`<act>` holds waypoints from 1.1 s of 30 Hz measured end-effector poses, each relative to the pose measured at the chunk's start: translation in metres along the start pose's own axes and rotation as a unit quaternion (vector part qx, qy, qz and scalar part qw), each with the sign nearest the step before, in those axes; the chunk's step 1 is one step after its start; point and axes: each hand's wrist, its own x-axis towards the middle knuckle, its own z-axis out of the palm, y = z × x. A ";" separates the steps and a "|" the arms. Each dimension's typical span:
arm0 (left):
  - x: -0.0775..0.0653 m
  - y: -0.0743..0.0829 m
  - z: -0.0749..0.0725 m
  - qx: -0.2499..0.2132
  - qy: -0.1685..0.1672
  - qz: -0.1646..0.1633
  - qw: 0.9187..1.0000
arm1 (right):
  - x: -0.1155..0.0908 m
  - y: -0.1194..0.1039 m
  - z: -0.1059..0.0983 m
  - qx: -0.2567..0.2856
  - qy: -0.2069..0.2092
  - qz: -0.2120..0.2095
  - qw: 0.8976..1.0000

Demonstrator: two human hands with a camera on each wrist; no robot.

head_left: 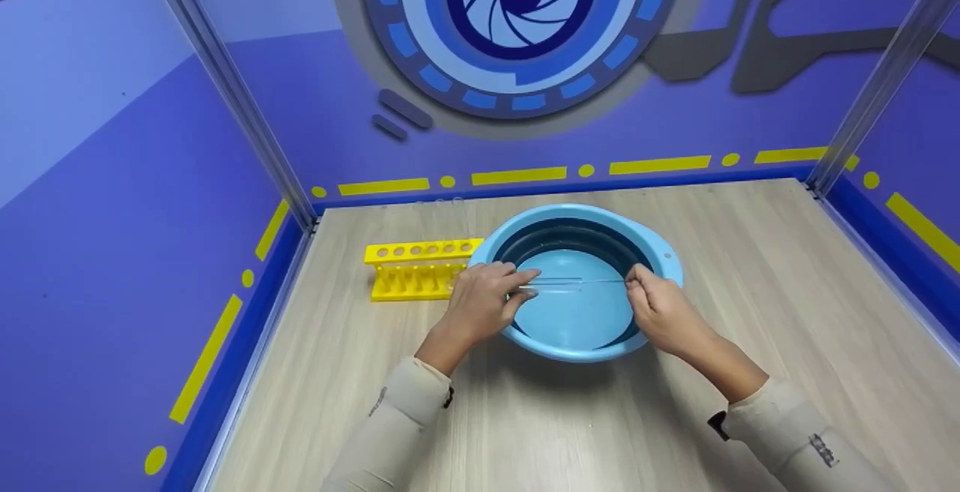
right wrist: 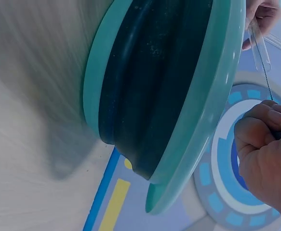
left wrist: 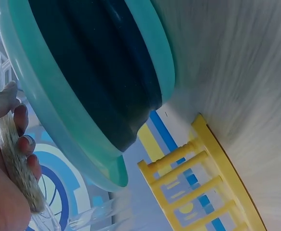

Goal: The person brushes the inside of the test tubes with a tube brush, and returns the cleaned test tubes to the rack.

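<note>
Over the light-blue basin point(head_left: 570, 212), my left hand point(head_left: 484, 297) grips a clear test tube point(head_left: 562, 289) lying roughly level, its mouth toward the right. Inside that tube, the bristles of a test tube brush point(left wrist: 17, 163) show along the left palm. The brush's thin wire point(head_left: 606, 280) runs out of the mouth to my right hand point(head_left: 660, 308), whose curled fingers pinch its end. Both hands are above the basin's near half, one at each side. The right fingers hide the wire's tip.
A yellow test tube rack point(head_left: 424, 253) stands left of the basin, close to its rim. Several clear test tubes point(head_left: 442, 216) rise above the rack at the back. Blue printed walls point(head_left: 285, 102) enclose the wooden tabletop point(head_left: 337, 372) at the back and sides.
</note>
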 end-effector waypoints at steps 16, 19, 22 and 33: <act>-0.005 0.008 0.009 -0.033 -0.052 -0.015 0.998 | -0.008 0.003 0.013 0.002 -0.011 -0.060 0.998; -0.007 0.007 0.008 -0.043 -0.051 -0.020 0.998 | -0.010 0.005 0.013 -0.002 -0.009 -0.100 0.995; -0.008 0.006 0.006 -0.049 -0.053 -0.024 0.997 | -0.010 0.007 0.013 -0.017 -0.002 -0.132 0.991; -0.003 0.000 -0.015 -0.120 -0.110 -0.052 0.985 | -0.004 0.012 0.018 -0.150 0.116 -0.296 0.936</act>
